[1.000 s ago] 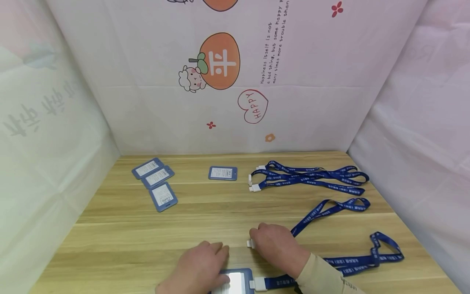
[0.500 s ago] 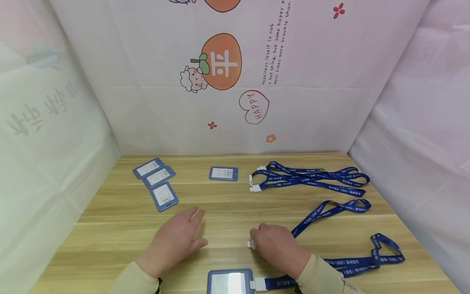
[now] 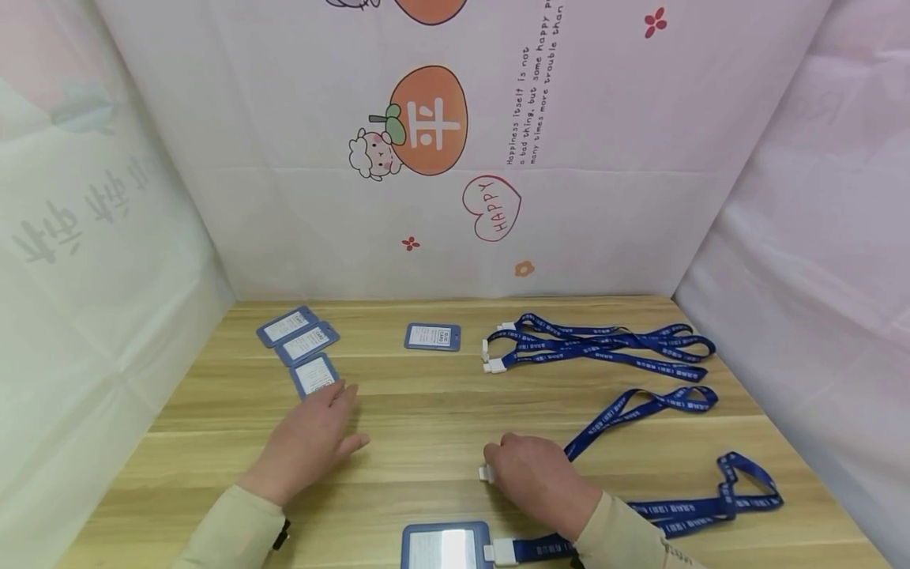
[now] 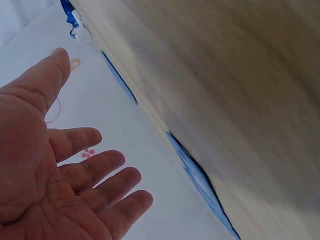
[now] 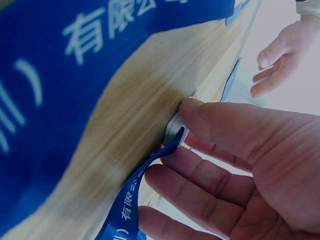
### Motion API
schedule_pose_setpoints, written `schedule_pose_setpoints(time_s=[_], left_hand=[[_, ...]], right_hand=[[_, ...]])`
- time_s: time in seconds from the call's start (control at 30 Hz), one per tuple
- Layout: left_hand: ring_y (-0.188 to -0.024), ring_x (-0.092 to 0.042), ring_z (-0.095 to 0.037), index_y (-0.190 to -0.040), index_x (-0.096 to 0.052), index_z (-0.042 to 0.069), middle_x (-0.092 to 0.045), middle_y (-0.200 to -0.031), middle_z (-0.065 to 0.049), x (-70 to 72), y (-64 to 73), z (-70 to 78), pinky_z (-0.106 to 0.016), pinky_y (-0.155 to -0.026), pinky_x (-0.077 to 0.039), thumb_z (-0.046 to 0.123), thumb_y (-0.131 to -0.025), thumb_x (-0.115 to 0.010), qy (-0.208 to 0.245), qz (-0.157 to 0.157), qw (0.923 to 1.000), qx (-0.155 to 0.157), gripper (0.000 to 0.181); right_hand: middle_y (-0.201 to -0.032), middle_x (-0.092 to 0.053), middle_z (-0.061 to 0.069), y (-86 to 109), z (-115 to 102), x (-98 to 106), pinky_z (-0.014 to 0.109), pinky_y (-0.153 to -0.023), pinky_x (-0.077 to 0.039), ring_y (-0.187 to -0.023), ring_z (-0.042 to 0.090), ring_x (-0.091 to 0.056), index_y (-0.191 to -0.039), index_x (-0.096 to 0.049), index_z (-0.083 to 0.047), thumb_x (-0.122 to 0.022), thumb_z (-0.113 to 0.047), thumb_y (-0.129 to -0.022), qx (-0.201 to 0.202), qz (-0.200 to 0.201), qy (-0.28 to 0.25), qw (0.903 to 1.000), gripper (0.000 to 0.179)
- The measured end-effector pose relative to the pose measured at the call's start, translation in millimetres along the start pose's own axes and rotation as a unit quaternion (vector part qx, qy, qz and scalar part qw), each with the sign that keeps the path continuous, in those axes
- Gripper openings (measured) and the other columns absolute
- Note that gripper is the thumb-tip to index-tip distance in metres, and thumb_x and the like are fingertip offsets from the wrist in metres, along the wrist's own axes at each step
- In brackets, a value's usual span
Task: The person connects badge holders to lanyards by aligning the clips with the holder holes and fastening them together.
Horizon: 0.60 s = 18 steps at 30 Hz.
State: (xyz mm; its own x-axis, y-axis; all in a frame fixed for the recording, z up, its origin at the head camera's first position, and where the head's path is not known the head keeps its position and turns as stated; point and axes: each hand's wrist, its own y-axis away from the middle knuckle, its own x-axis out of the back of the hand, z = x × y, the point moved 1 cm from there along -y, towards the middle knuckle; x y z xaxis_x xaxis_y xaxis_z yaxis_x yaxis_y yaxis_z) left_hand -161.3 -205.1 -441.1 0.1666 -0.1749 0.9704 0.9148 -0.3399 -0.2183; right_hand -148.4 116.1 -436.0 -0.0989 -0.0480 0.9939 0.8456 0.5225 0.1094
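Observation:
My left hand (image 3: 302,446) reaches over the table with straight, spread fingers and holds nothing. Its fingertips overlap the lower edge of the nearest blue card holder (image 3: 311,373) in the head view; whether they touch it I cannot tell. In the left wrist view, that palm (image 4: 60,200) appears apart from the table. My right hand (image 3: 540,478) pinches the white clip (image 5: 172,129) of a dark blue lanyard (image 3: 593,429) between thumb and fingers. Below it, a card holder (image 3: 444,549) is joined to another lanyard (image 3: 543,546) by a white clip (image 3: 504,550).
Two overlapping card holders (image 3: 287,325) lie at the back left, and a single one (image 3: 433,336) at the back centre. Several lanyards (image 3: 611,344) are heaped at the back right. White printed cloth (image 3: 597,221) walls in the wooden table (image 3: 412,419).
My left hand has left the card holder at the front and moved left and away from me, to the left-hand card holders. The right hand has stayed in place, still pinching the clip.

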Motion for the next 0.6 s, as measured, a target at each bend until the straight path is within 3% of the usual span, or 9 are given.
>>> schedule_pose_setpoints(time_s=[0.23,0.6], left_hand=[[-0.129,-0.058,-0.050,-0.144,-0.053,-0.008,-0.054,-0.145,-0.034,-0.3,-1.2,-17.2,-0.060,-0.107,-0.050,0.045,-0.093,-0.077,0.009,0.005,0.9999,0.011,0.077],[-0.128,-0.056,-0.055,-0.144,-0.051,-0.011,-0.052,-0.144,-0.038,-1.9,-2.8,-34.2,-0.064,-0.106,-0.049,0.045,-0.095,-0.074,0.019,-0.032,0.9982,0.047,0.078]], right_hand=[[-0.076,-0.062,-0.001,0.7,0,-1,0.025,-0.054,-0.050,-0.061,0.008,-0.049,-0.097,-0.074,-0.015,-0.078,-0.018,-0.093,0.001,-0.001,0.000,1.0000,0.006],[-0.077,-0.063,-0.001,0.2,-1,1,0.025,-0.055,-0.050,-0.061,0.008,-0.049,-0.099,-0.075,-0.016,-0.079,-0.017,-0.092,0.001,-0.008,0.002,1.0000,0.008]])
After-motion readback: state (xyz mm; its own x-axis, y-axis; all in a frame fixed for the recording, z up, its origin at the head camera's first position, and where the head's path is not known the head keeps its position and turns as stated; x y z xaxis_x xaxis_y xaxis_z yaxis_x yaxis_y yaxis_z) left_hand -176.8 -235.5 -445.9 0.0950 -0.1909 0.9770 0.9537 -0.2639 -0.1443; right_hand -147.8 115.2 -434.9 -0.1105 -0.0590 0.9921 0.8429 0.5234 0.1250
